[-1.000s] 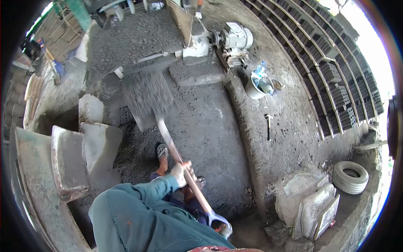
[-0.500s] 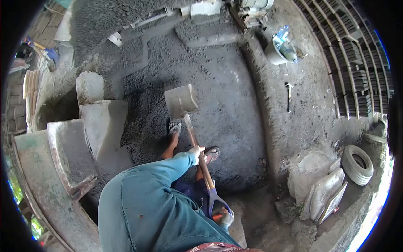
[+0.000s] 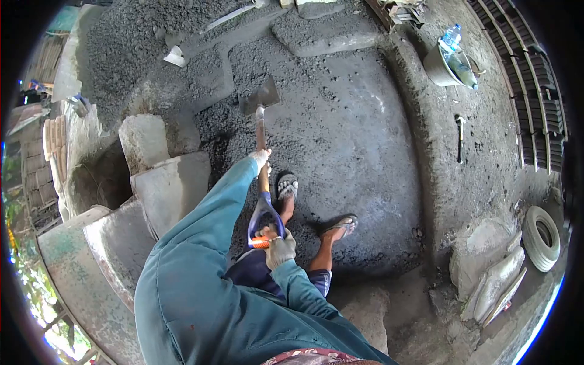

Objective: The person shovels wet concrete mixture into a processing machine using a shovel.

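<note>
Both my hands, in pale dusty gloves, are on a shovel with a wooden shaft, a purple D-shaped handle and an orange grip. My left hand wraps round the middle of the shaft. At the near end, my right hand is closed on the grip of the handle. The blade points away from me and rests at the edge of dark, wet grey mix lying on the floor. Whether the blade carries anything, I cannot make out.
A heap of dark gravelly material rises at the far left. Concrete slabs lean at my left. Beyond a low ledge on the right are a bucket with bottles, a hammer and a tyre. My sandalled feet stand on the floor.
The shovel has swung up and left, its blade moving farther away onto the mix's edge. My right hand has come forward and left with the handle; my feet stand differently.
</note>
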The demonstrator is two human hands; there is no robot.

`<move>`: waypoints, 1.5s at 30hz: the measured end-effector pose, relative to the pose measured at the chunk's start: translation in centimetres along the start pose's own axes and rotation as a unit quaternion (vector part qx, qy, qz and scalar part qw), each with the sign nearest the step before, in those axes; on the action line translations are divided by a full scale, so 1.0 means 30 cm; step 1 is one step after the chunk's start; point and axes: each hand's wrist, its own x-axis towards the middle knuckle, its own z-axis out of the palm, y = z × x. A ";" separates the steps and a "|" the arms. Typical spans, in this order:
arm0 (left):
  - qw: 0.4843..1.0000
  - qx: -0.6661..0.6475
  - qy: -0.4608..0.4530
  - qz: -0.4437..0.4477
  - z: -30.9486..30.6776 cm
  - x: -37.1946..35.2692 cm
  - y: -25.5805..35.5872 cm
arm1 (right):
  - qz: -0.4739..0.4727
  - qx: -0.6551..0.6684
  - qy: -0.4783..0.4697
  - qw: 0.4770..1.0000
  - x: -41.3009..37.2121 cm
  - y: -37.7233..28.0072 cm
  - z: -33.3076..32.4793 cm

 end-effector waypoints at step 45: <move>0.965 -0.142 -0.134 -0.173 0.826 -0.737 -1.237 | -0.198 -0.177 0.454 0.851 -0.725 -0.363 -1.562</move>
